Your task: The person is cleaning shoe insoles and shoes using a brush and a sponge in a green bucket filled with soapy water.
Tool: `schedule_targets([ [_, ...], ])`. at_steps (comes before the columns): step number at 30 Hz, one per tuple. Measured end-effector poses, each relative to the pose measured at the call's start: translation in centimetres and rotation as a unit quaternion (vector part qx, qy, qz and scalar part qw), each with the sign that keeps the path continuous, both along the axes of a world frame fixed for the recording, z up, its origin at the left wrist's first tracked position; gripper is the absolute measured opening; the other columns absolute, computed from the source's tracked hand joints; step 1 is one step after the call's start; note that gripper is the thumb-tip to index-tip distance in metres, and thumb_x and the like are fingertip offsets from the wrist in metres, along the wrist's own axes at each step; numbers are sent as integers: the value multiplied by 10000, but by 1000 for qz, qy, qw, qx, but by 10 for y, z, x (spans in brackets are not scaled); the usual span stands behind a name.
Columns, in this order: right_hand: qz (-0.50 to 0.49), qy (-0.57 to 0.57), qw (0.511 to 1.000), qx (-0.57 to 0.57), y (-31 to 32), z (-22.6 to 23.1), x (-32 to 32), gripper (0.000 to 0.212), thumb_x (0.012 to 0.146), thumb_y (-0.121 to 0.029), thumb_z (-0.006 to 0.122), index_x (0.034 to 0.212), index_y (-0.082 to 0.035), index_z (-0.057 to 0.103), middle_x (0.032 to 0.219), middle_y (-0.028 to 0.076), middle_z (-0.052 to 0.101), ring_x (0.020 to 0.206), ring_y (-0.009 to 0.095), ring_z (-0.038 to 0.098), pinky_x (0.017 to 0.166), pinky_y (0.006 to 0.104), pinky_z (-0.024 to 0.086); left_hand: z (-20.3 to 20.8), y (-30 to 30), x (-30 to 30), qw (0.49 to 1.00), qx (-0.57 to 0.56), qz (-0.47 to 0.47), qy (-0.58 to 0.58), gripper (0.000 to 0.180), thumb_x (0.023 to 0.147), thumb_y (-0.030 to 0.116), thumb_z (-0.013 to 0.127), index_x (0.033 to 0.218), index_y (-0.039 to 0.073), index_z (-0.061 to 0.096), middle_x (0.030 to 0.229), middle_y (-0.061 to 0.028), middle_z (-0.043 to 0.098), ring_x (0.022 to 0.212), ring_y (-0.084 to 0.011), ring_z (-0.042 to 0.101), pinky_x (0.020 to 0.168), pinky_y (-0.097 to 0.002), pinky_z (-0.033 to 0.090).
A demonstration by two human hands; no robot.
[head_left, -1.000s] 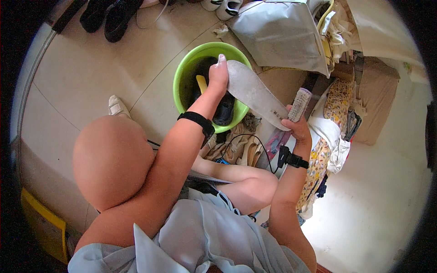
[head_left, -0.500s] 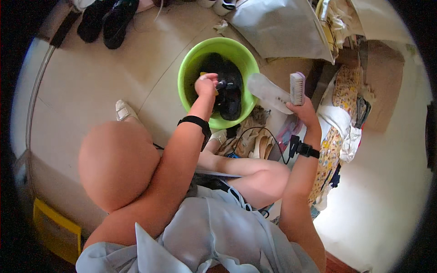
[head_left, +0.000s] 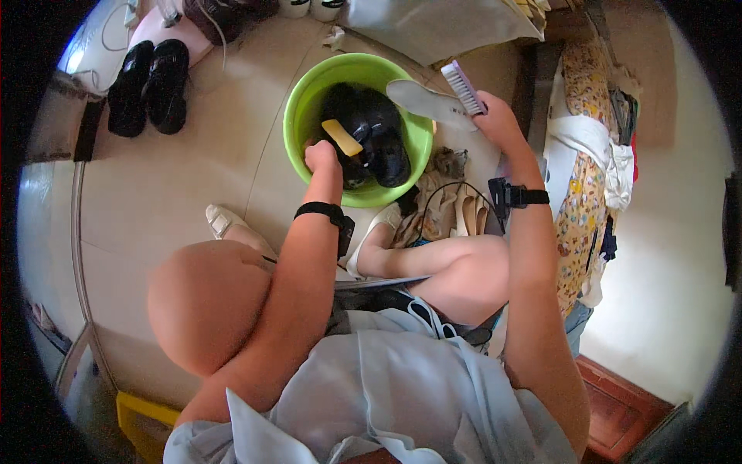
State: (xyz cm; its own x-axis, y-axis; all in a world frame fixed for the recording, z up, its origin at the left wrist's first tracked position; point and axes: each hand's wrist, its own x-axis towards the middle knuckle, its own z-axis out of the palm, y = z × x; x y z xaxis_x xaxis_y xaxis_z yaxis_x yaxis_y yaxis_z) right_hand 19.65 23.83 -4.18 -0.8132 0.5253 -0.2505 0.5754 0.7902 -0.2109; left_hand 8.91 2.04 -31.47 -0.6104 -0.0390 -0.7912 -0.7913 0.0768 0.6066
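In front of me stands a green basin with black shoes in it. My left hand is inside the basin's near left side, fingers curled closed; what they hold is hidden. Just beyond the fingers, a yellow bar, apparently soap, lies on the dark shoe and shows whole. My right hand is closed on a scrub brush with a pale purple back and white bristles. The same hand grips a whitish insole, whose far end reaches over the basin's right rim.
Another pair of black shoes stands on the tiled floor at the far left. Crumpled cloths and beige shoes lie right of the basin. Patterned fabric is piled along the right. A yellow frame is at lower left.
My left hand has drawn back off the yellow bar toward the basin's near left side, uncovering it. My right hand has lifted and turned the brush and insole. The whole view has shifted.
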Motion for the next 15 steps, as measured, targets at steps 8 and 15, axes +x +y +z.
schedule_targets([
  [8, -71, 87, 992, 58, 1, 0, 8, 351, 728, -148, 577, 1052, -13, 572, 941, 211, 620, 882, 369, 594, 770, 392, 461, -6, 2, 16, 973, 165, 115, -111, 445, 806, 41, 386, 1240, -22, 464, 1193, -161, 534, 1064, -280, 541, 918, -362, 418],
  [15, -141, 105, 984, 3, 5, 7, 12, 402, 730, -187, 602, 1093, -15, 586, 973, 204, 640, 896, 327, 622, 785, 381, 467, -2, 4, 19, 943, 239, 150, -178, 379, 892, 136, 377, 1228, -19, 457, 1192, -153, 531, 1055, -284, 549, 937, -397, 422],
])
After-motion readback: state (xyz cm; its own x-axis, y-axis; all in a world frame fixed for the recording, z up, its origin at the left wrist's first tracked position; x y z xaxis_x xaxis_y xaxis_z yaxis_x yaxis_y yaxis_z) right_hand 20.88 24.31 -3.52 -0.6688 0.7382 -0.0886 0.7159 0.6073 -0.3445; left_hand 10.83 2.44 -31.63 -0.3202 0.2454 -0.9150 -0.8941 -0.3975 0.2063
